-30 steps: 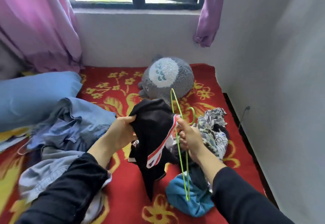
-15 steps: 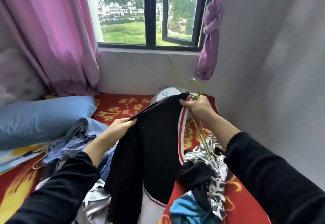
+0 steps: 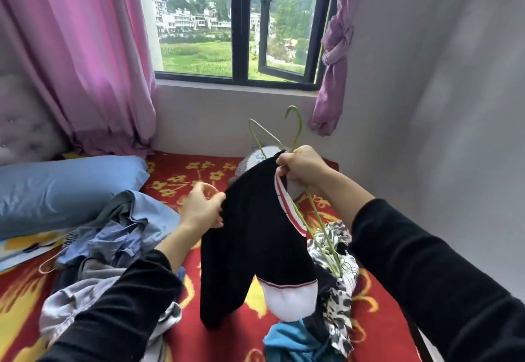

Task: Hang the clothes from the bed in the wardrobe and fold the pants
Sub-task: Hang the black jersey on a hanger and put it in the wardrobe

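- Grips thin green wire hanger [image 3: 298,136] and top edge of black red-and-white-trimmed garment [image 3: 252,225] in curled right hand [image 3: 301,167].
- Pinches garment's side edge with left hand [image 3: 203,208].
- Holds garment up over red floral bedspread [image 3: 176,167].
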Demonstrator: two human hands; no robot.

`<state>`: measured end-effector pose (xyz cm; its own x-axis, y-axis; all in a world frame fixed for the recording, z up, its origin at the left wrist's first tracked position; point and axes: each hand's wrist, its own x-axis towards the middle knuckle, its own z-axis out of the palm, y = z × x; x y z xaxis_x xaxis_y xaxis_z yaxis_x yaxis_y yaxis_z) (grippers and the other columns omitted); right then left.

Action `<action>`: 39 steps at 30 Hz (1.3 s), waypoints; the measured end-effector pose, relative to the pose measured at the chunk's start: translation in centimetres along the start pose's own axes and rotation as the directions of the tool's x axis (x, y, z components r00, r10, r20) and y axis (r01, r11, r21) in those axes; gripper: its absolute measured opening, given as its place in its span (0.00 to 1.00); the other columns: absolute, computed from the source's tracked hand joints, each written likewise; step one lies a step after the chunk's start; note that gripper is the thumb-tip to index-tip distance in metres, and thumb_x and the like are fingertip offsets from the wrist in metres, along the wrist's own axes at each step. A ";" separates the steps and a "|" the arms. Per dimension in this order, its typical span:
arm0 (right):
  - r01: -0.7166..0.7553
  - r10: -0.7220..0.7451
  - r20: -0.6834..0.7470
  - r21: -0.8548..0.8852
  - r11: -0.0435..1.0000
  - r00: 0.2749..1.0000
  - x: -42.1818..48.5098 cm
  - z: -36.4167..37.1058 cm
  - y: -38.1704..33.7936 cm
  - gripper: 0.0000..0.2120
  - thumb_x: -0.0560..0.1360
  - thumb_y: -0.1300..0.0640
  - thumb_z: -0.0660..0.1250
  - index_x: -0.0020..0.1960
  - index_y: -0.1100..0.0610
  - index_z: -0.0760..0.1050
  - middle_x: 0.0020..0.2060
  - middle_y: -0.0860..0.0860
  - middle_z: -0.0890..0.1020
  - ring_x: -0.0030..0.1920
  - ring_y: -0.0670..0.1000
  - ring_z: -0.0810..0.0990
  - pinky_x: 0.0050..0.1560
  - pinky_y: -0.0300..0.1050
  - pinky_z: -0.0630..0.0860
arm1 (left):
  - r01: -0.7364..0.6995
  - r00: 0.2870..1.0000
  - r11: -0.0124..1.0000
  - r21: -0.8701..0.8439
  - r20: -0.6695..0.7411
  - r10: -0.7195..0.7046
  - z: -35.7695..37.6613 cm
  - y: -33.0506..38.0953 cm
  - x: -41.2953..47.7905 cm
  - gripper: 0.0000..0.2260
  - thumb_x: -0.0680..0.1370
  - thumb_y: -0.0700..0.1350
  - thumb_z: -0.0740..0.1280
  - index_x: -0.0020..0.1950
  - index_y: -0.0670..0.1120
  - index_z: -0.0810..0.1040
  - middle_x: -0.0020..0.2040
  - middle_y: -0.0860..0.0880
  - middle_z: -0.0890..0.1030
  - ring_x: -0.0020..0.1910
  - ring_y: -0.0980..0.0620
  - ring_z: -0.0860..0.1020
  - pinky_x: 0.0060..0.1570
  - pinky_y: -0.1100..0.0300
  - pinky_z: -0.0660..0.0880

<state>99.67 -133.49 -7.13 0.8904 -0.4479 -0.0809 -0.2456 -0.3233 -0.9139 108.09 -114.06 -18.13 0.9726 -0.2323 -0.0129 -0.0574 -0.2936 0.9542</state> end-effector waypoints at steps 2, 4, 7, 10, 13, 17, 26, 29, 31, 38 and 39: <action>-0.068 0.065 0.037 0.056 0.996 0.997 -0.2 0.6 -0.7 0.09 0.76 0.64 0.61 0.37 0.60 0.71 0.23 0.50 0.79 0.16 0.44 0.63 0.19 0.31 0.57 | 0.096 0.946 0.995 0.000 0.311 -0.091 2.0 -0.4 -1.9 0.02 0.74 0.41 0.65 0.43 0.44 0.77 0.37 0.43 0.81 0.29 0.49 0.82 0.27 0.58 0.77; -0.138 0.129 0.097 0.085 0.987 0.987 -0.3 1.3 -0.8 0.07 0.77 0.65 0.60 0.40 0.59 0.69 0.26 0.53 0.80 0.16 0.44 0.62 0.18 0.31 0.56 | 0.077 0.842 0.989 0.124 0.524 -0.131 4.1 -1.6 -4.1 0.10 0.69 0.49 0.68 0.46 0.47 0.81 0.43 0.46 0.84 0.40 0.51 0.84 0.34 0.58 0.79; -0.187 0.178 0.187 0.030 0.982 0.966 -0.7 2.1 -0.6 0.03 0.77 0.65 0.59 0.44 0.60 0.70 0.26 0.53 0.82 0.16 0.43 0.61 0.17 0.31 0.55 | 0.057 0.875 0.987 0.150 0.469 -0.122 6.5 -2.6 -5.5 0.30 0.62 0.65 0.70 0.60 0.53 0.74 0.54 0.55 0.80 0.49 0.57 0.78 0.39 0.61 0.75; -0.240 0.221 0.248 0.047 0.970 0.943 -0.7 2.4 -0.2 0.05 0.78 0.66 0.58 0.43 0.60 0.68 0.33 0.57 0.82 0.17 0.44 0.61 0.18 0.32 0.54 | 0.138 0.913 0.984 0.115 0.371 -0.171 7.9 -1.8 -5.2 0.32 0.63 0.73 0.67 0.59 0.55 0.70 0.53 0.55 0.78 0.50 0.55 0.77 0.37 0.60 0.72; -0.264 0.227 0.227 0.147 0.953 0.947 -0.3 2.2 0.3 0.07 0.78 0.67 0.56 0.42 0.60 0.66 0.30 0.57 0.82 0.17 0.44 0.61 0.19 0.32 0.53 | 0.002 0.977 0.985 0.175 0.208 -0.039 8.5 -1.6 -4.3 0.11 0.75 0.55 0.63 0.43 0.49 0.74 0.40 0.51 0.79 0.41 0.49 0.77 0.35 0.56 0.69; -0.189 0.196 0.005 0.292 0.938 0.981 0.7 0.2 1.0 0.06 0.76 0.68 0.57 0.42 0.60 0.66 0.31 0.59 0.81 0.15 0.44 0.62 0.16 0.31 0.53 | -0.130 0.975 0.913 0.387 0.217 0.047 6.7 -2.8 -3.7 0.15 0.73 0.41 0.62 0.26 0.46 0.67 0.24 0.53 0.69 0.29 0.48 0.69 0.26 0.62 0.61; -0.068 0.218 -0.347 0.396 0.916 0.912 3.7 -6.4 3.8 0.04 0.73 0.67 0.59 0.42 0.60 0.67 0.31 0.59 0.81 0.15 0.45 0.63 0.18 0.32 0.56 | 0.159 0.987 0.973 0.167 -0.004 -0.161 -1.9 1.4 2.5 0.10 0.77 0.45 0.66 0.38 0.42 0.79 0.37 0.42 0.81 0.32 0.46 0.81 0.30 0.58 0.77; -0.105 0.214 -0.346 0.308 0.946 0.913 4.4 -6.5 5.4 0.04 0.73 0.66 0.60 0.41 0.60 0.69 0.32 0.58 0.81 0.16 0.46 0.64 0.18 0.33 0.57 | 0.313 0.943 0.919 -0.241 0.191 -0.271 -2.6 5.1 3.8 0.05 0.77 0.41 0.66 0.44 0.43 0.79 0.35 0.45 0.80 0.35 0.48 0.79 0.36 0.54 0.78; -0.145 0.223 -0.353 0.233 0.962 0.909 4.7 -6.4 6.6 0.07 0.73 0.65 0.62 0.36 0.60 0.71 0.27 0.56 0.77 0.18 0.48 0.65 0.19 0.35 0.58 | 0.380 0.908 0.881 -0.283 0.293 -0.298 -2.3 6.1 3.9 0.04 0.75 0.43 0.67 0.41 0.45 0.78 0.33 0.48 0.77 0.36 0.49 0.77 0.44 0.52 0.77; -0.234 0.245 -0.363 0.076 0.969 0.899 3.1 -4.7 10.4 0.24 0.72 0.42 0.67 0.47 0.65 0.79 0.42 0.59 0.79 0.44 0.59 0.78 0.42 0.48 0.72 | 0.338 0.928 0.891 -0.302 0.264 -0.263 1.6 7.2 3.0 0.08 0.75 0.46 0.67 0.39 0.43 0.80 0.36 0.44 0.82 0.31 0.48 0.81 0.31 0.60 0.78; -0.228 0.247 -0.380 0.095 0.969 0.891 2.8 -4.7 10.7 0.27 0.73 0.38 0.64 0.45 0.64 0.80 0.40 0.57 0.79 0.43 0.57 0.77 0.41 0.48 0.71 | 0.340 0.927 0.903 -0.263 0.254 -0.275 2.1 7.1 2.9 0.09 0.75 0.47 0.68 0.39 0.43 0.80 0.35 0.44 0.82 0.31 0.47 0.80 0.32 0.59 0.78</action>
<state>97.75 -142.11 -15.32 0.5874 -0.7959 -0.1468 -0.4047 -0.1318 -0.9049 110.08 -118.74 -11.97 0.8604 -0.3701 -0.3504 0.3380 -0.1001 0.9358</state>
